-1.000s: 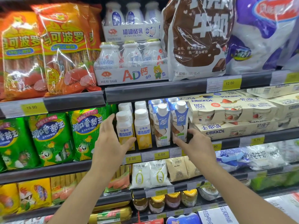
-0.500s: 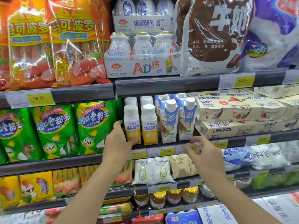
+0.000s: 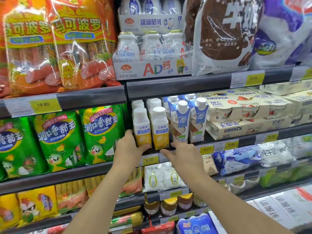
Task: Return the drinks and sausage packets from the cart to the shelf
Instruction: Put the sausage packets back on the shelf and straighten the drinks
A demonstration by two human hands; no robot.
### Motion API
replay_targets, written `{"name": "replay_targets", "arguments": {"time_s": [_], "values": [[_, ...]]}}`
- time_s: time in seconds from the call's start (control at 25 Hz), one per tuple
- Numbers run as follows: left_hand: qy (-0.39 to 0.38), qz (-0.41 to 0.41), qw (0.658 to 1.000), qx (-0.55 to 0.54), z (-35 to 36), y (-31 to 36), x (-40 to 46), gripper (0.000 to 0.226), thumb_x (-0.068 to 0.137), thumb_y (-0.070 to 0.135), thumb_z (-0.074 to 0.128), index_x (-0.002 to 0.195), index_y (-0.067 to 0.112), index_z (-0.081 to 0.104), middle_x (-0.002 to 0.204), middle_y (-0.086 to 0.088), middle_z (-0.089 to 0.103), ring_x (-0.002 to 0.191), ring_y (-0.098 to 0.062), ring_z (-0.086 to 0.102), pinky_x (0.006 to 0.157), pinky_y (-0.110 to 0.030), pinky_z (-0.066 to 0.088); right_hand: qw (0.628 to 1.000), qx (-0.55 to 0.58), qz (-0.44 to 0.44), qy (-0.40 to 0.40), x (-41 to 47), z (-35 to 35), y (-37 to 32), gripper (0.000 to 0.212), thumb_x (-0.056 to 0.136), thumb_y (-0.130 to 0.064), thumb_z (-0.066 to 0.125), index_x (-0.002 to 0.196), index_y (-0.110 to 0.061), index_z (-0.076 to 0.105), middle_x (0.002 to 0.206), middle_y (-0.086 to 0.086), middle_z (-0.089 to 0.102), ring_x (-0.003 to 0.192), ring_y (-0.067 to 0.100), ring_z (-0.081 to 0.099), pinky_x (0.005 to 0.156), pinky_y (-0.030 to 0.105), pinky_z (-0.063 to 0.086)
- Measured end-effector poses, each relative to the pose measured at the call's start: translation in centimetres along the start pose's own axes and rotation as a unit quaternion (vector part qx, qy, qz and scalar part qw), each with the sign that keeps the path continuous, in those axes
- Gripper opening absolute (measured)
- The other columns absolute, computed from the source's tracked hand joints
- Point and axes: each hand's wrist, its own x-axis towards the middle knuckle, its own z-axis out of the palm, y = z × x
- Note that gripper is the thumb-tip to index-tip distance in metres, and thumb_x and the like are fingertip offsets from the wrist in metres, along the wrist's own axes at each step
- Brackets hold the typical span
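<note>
Head view, supermarket shelf point(image 3: 177, 85), left hand point(image 3: 130, 149) gripping yellow drink carton point(image 3: 142, 130), right hand point(image 3: 182, 156) open

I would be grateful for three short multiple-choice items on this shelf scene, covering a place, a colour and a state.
1. Where do the yellow drink bottles stand?
A. right of the green sausage packets
B. on the top shelf
C. beside the jars

2. What colour are the bottles' caps?
A. red
B. white
C. black

3. What is the left hand doing?
A. hanging idle
B. holding a jar
C. gripping the base of the leftmost yellow bottle

Answers: 1 A, they share the shelf level, bottles on the right; 2 B, the caps show plain white; 3 C, thumb and fingers wrap the base, while the right hand hovers open.
</note>
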Motion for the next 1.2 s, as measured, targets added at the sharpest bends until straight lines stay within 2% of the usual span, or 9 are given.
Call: {"name": "replay_targets", "arguments": {"time_s": [0.28, 0.44, 0.6, 0.76, 0.92, 1.08, 1.2], "values": [[-0.015, 0.017, 0.999, -0.032, -0.3, -0.9, 0.2, 0.046, 0.074, 0.025, 0.083, 0.108, 0.015, 0.053, 0.102, 0.0, 0.071, 0.096, -0.021, 0.065, 0.08, -0.034, 0.05, 0.997, -0.026, 0.068, 0.021, 0.3, 1.6, -1.8, 0.057, 0.083, -0.073, 0.049, 0.096, -0.02, 0.066, 0.083, 0.001, 0.07, 0.083, 0.024, 0.068, 0.067, 0.038, 0.056], [-0.035, 0.027, 0.998, -0.048, -0.7, -1.2, 0.0, 0.047, 0.074, 0.024, 0.083, 0.109, 0.015, 0.053, 0.102, 0.0, 0.07, 0.088, -0.015, 0.061, 0.075, -0.028, 0.045, 0.996, -0.021, 0.087, 0.025, 0.4, 1.6, -2.3, 0.055, 0.082, -0.072, 0.053, 0.093, -0.02, 0.066, 0.083, 0.001, 0.069, 0.081, 0.025, 0.067, 0.063, 0.035, 0.053], [-0.051, 0.039, 0.997, -0.053, -1.0, -1.2, -0.1, 0.06, 0.073, 0.024, 0.083, 0.122, 0.016, 0.048, 0.105, 0.004, 0.066, 0.093, -0.013, 0.055, 0.079, -0.028, 0.043, 0.994, -0.015, 0.104, 0.03, 0.6, 1.8, -2.7, 0.054, 0.08, -0.072, 0.054, 0.091, -0.021, 0.066, 0.083, 0.0, 0.069, 0.08, 0.025, 0.067, 0.064, 0.037, 0.057], [-0.057, 0.039, 0.997, -0.031, -1.0, -1.3, 0.0, 0.048, 0.077, 0.026, 0.08, 0.115, 0.015, 0.052, 0.111, -0.001, 0.068, 0.099, -0.02, 0.062, 0.078, -0.029, 0.044, 0.993, -0.017, 0.108, 0.035, 0.7, 2.0, -3.2, 0.052, 0.084, -0.069, 0.053, 0.092, -0.019, 0.065, 0.084, 0.001, 0.069, 0.08, 0.026, 0.067, 0.068, 0.04, 0.058], [-0.055, 0.039, 0.997, -0.031, -0.8, -1.2, 0.1, 0.044, 0.078, 0.025, 0.079, 0.111, 0.015, 0.052, 0.108, -0.002, 0.069, 0.092, -0.018, 0.061, 0.076, -0.029, 0.044, 0.993, -0.015, 0.112, 0.04, 0.8, 1.9, -3.4, 0.052, 0.085, -0.068, 0.053, 0.094, -0.018, 0.065, 0.086, 0.002, 0.069, 0.082, 0.026, 0.067, 0.068, 0.04, 0.058], [-0.046, 0.039, 0.998, -0.013, -0.5, -1.0, 0.2, 0.042, 0.079, 0.025, 0.078, 0.11, 0.013, 0.052, 0.108, -0.005, 0.07, 0.099, -0.025, 0.064, 0.079, -0.034, 0.048, 0.992, -0.014, 0.12, 0.033, 0.8, 1.9, -3.6, 0.055, 0.082, -0.071, 0.053, 0.091, -0.018, 0.063, 0.084, 0.002, 0.069, 0.08, 0.025, 0.067, 0.067, 0.039, 0.058], [-0.045, 0.037, 0.998, -0.016, -0.6, -0.9, 0.1, 0.041, 0.08, 0.024, 0.077, 0.11, 0.012, 0.052, 0.109, -0.005, 0.069, 0.094, -0.022, 0.061, 0.076, -0.032, 0.045, 0.992, -0.023, 0.123, 0.028, 0.8, 1.5, -3.9, 0.056, 0.083, -0.07, 0.053, 0.091, -0.016, 0.062, 0.084, 0.003, 0.067, 0.079, 0.026, 0.067, 0.063, 0.035, 0.054]]}}
